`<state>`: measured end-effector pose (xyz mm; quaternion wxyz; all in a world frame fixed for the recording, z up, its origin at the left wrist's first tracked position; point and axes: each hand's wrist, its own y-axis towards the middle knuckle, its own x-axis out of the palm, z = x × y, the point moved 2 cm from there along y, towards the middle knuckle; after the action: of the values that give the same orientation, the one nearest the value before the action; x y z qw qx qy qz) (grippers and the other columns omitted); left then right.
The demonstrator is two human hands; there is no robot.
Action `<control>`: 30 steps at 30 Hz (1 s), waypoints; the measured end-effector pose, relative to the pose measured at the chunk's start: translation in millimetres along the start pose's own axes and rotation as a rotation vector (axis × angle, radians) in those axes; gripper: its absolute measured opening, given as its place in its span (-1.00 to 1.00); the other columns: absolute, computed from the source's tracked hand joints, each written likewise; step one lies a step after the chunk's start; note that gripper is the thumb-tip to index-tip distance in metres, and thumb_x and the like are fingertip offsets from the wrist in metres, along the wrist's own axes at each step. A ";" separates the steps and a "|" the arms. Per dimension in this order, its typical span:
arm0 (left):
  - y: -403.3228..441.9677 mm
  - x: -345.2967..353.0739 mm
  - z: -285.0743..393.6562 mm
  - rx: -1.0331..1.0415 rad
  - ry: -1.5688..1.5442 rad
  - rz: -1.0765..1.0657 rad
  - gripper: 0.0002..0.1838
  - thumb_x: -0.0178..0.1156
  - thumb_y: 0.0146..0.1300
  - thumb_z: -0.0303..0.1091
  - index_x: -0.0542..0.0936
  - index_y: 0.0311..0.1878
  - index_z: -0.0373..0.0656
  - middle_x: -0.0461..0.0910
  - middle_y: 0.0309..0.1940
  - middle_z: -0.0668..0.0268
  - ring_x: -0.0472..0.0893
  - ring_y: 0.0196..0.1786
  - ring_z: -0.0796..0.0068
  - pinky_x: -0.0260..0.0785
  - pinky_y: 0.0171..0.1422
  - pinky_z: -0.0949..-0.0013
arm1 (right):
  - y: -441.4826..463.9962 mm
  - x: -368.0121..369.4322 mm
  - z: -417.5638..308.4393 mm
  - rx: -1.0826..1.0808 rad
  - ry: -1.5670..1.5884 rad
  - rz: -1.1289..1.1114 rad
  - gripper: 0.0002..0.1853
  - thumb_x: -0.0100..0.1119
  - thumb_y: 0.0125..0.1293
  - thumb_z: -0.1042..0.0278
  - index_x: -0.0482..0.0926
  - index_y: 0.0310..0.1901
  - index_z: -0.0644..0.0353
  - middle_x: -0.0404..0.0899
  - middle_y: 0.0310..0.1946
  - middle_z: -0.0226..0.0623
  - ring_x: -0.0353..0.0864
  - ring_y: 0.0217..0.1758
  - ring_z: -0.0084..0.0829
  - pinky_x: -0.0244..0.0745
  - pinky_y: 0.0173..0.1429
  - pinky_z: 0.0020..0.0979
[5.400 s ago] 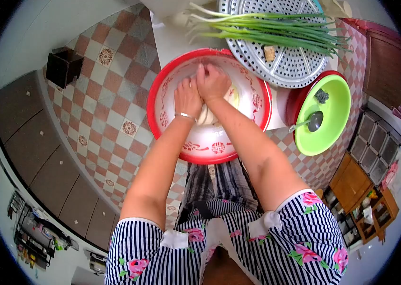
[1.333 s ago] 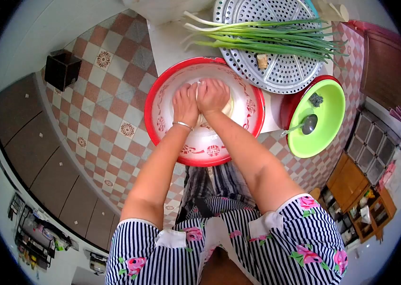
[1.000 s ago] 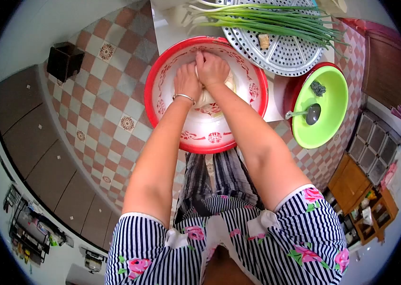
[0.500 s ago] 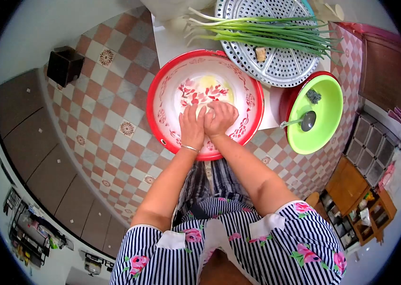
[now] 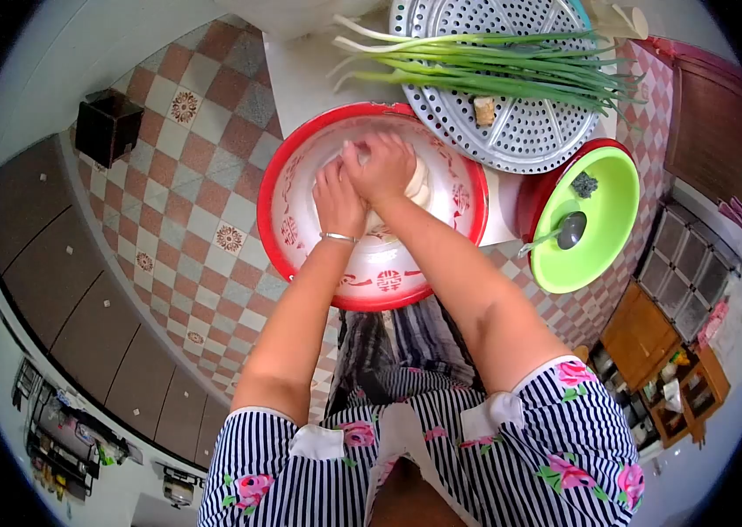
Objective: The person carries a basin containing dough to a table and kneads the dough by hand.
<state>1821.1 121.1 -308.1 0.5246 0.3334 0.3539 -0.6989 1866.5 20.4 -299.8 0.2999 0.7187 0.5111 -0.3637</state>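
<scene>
Pale dough (image 5: 420,182) lies in a red-rimmed enamel basin (image 5: 283,250) with red patterns on its white inner wall. Both hands bear down on it near the basin's far side and cover most of it. My left hand (image 5: 339,200), with a bracelet at the wrist, has its fingers curved over the dough's left part. Beside and partly over it, my right hand (image 5: 383,169) is closed on the dough. A lobe of dough bulges out to the right of my right hand. The fingers' undersides are hidden.
At the back right, a perforated steamer tray (image 5: 520,145) carries green onions (image 5: 494,66) and a small brown-and-cream chunk (image 5: 483,110). A lime-green bowl (image 5: 599,255) holds a ladle (image 5: 571,230) and a dark scrubber (image 5: 583,184). A dark bin (image 5: 109,128) stands on the tiled floor.
My hands have pushed forward, away from my body, toward the basin's far side. More dough now shows to the right of my right hand. The view has shifted slightly.
</scene>
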 end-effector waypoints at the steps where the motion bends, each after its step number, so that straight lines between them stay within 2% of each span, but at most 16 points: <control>1: 3.9 0.8 -1.5 -0.019 -0.011 0.001 -0.41 0.24 0.08 -0.36 0.43 0.25 -0.24 0.44 0.18 0.05 0.42 0.17 0.00 0.27 0.24 0.03 | 9.4 -0.7 -4.8 -0.021 0.014 0.019 -0.74 0.26 0.12 0.05 0.66 -0.50 0.06 0.67 -0.46 -0.27 0.63 -0.31 -0.16 0.46 -0.14 -0.15; 2: 6.5 2.4 -5.0 -0.059 -0.019 -0.037 -0.41 0.25 0.10 -0.34 0.44 0.25 -0.22 0.45 0.18 0.04 0.42 0.18 -0.02 0.26 0.27 0.03 | 17.8 -1.1 -6.5 0.051 0.108 -0.057 -0.66 0.27 0.16 -0.01 0.68 -0.52 0.10 0.65 -0.54 -0.20 0.62 -0.43 -0.06 0.49 -0.28 -0.09; 5: 18.3 5.1 -13.6 -0.125 -0.153 -0.142 -0.41 0.28 0.14 -0.29 0.46 0.27 -0.15 0.47 0.17 0.02 0.42 0.22 -0.06 0.24 0.35 0.07 | 21.5 -4.1 -7.6 0.152 0.193 -0.102 -0.59 0.27 0.17 -0.11 0.70 -0.55 0.10 0.61 -0.63 -0.16 0.57 -0.55 0.00 0.49 -0.35 -0.08; 6: 21.1 1.9 -18.6 -0.105 -0.260 -0.161 -0.42 0.28 0.16 -0.27 0.47 0.28 -0.12 0.47 0.17 0.01 0.42 0.24 -0.06 0.23 0.38 0.08 | 21.2 -6.6 -4.2 0.223 0.234 -0.233 -0.67 0.34 0.15 -0.01 0.72 -0.45 0.12 0.68 -0.48 -0.17 0.64 -0.41 -0.06 0.53 -0.22 -0.18; 8: 21.8 24.9 -59.3 -0.147 -0.665 -0.339 -0.39 0.30 0.20 -0.15 0.46 0.34 -0.02 0.46 0.21 0.01 0.38 0.33 -0.02 0.15 0.49 0.11 | 4.9 -21.1 10.7 0.102 0.342 0.016 -0.70 0.38 0.12 0.08 0.70 -0.28 0.16 0.70 -0.30 -0.13 0.66 -0.23 -0.06 0.53 -0.08 -0.15; 9: 18.1 17.3 -59.7 -0.154 -0.623 -0.315 -0.37 0.31 0.20 -0.14 0.45 0.36 -0.02 0.46 0.21 0.01 0.38 0.34 -0.02 0.14 0.50 0.11 | -6.2 -29.0 19.0 0.043 0.391 0.139 -0.67 0.40 0.10 0.13 0.69 -0.19 0.18 0.71 -0.21 -0.12 0.67 -0.14 -0.06 0.53 0.00 -0.14; 12: -6.0 -5.4 -47.2 -0.201 -0.508 -0.250 -0.31 0.29 0.22 -0.10 0.40 0.42 -0.03 0.45 0.23 -0.06 0.39 0.33 -0.04 0.18 0.48 0.10 | -60.7 -55.3 37.7 0.457 0.116 0.225 -0.46 0.47 0.00 0.36 0.53 0.04 0.33 0.62 -0.02 -0.02 0.61 0.02 -0.05 0.50 0.13 -0.17; 15: -26.2 29.8 -57.1 -0.367 -0.615 -0.277 -0.32 0.25 0.26 -0.13 0.36 0.44 -0.07 0.46 0.20 -0.10 0.44 0.28 -0.09 0.22 0.44 0.08 | -66.5 -31.4 55.8 0.817 0.981 -0.090 -0.30 0.51 -0.10 0.41 0.43 0.12 0.42 0.55 0.05 0.05 0.56 0.11 -0.05 0.42 0.29 -0.20; 16: -33.6 4.1 -27.3 -0.375 -0.474 -0.276 -0.35 0.15 0.34 -0.12 0.32 0.46 -0.10 0.48 0.18 -0.12 0.47 0.23 -0.15 0.23 0.42 0.03 | -63.2 -13.6 78.0 0.908 0.788 -0.136 -0.26 0.50 -0.16 0.48 0.43 0.16 0.34 0.47 0.13 0.02 0.51 0.18 -0.11 0.37 0.35 -0.24; 18: -40.0 -15.9 -9.8 -0.595 -0.804 -0.349 -0.36 0.08 0.38 -0.10 0.31 0.47 -0.12 0.50 0.19 -0.08 0.49 0.22 -0.09 0.27 0.40 0.08 | -43.9 -25.4 65.5 0.506 0.612 -0.200 -0.29 0.47 -0.13 0.47 0.43 0.15 0.32 0.50 0.07 -0.05 0.53 0.13 -0.14 0.44 0.26 -0.25; 20: -41.6 8.7 -39.6 -0.395 -0.827 -0.359 -0.38 0.00 0.44 -0.05 0.30 0.47 -0.13 0.45 0.29 0.03 0.50 0.24 0.14 0.32 0.35 0.26 | -28.5 -65.9 26.0 0.133 0.360 -0.302 -0.33 0.42 -0.14 0.46 0.44 0.12 0.24 0.46 0.03 -0.08 0.49 0.13 -0.12 0.43 0.26 -0.22; 23: -10.4 -78.7 24.2 -0.762 -1.242 -0.252 -0.28 0.03 0.43 0.03 0.18 0.53 -0.15 0.39 0.34 0.09 0.47 0.29 0.24 0.29 0.38 0.34 | -46.4 -75.1 7.2 -0.174 0.320 -0.380 -0.35 0.36 -0.10 0.45 0.42 0.13 0.20 0.41 0.03 -0.07 0.45 0.15 -0.09 0.38 0.31 -0.19; 24: -4.8 -62.6 0.0 -0.556 -1.171 -0.514 -0.18 0.17 0.37 -0.02 0.09 0.54 -0.17 0.30 0.38 0.08 0.39 0.38 0.18 0.22 0.45 0.27 | -54.1 -77.6 2.5 -0.229 0.300 -0.356 -0.34 0.32 -0.09 0.48 0.39 0.16 0.17 0.42 0.07 -0.09 0.46 0.17 -0.14 0.38 0.29 -0.21; 27: -28.0 -48.1 -9.2 -0.142 -0.765 -0.517 -0.21 0.23 0.36 -0.21 0.04 0.53 -0.12 0.26 0.39 0.13 0.30 0.43 0.24 0.18 0.47 0.19 | -52.9 -82.6 17.4 0.509 1.178 -0.845 -0.32 0.29 -0.01 0.39 0.34 0.23 0.13 0.39 0.17 -0.10 0.45 0.24 -0.21 0.39 0.26 -0.23; 28: -43.6 -49.1 0.8 -0.101 -0.743 -0.396 -0.16 0.34 0.21 -0.44 0.08 0.48 -0.17 0.22 0.39 -0.01 0.27 0.45 0.10 0.14 0.52 0.11 | -49.5 -84.0 21.8 0.649 1.410 -0.810 -0.53 0.24 0.15 0.25 0.49 0.11 0.17 0.57 0.02 -0.19 0.58 0.07 -0.30 0.46 0.14 -0.26; 30: -65.2 -56.8 26.1 0.009 -0.503 -0.296 -0.14 0.35 0.17 -0.46 0.08 0.46 -0.21 0.19 0.39 -0.06 0.27 0.44 -0.02 0.15 0.52 0.08 | -63.1 -71.6 26.9 0.546 0.993 -0.640 -0.63 0.16 0.22 0.18 0.58 -0.02 0.22 0.64 -0.11 -0.18 0.63 -0.04 -0.29 0.48 0.10 -0.26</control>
<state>1768.4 140.3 -237.4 0.4868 0.0968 0.2541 -0.8301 1785.3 -19.4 -259.1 -0.2887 0.6639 0.6670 -0.1762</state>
